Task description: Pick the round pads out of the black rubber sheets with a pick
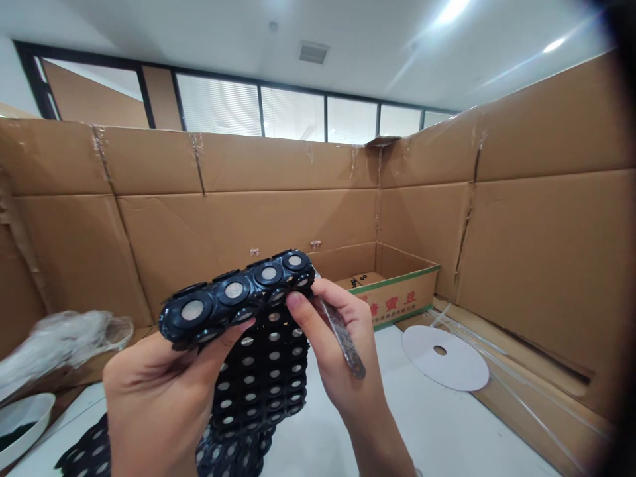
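Aloft, left hand gripping, right hand pinching

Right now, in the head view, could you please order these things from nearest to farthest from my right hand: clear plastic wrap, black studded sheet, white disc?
1. Black studded sheet: touching the right hand, on its left side.
2. White disc: lying flat, to the hand's right.
3. Clear plastic wrap: at the picture's far left.
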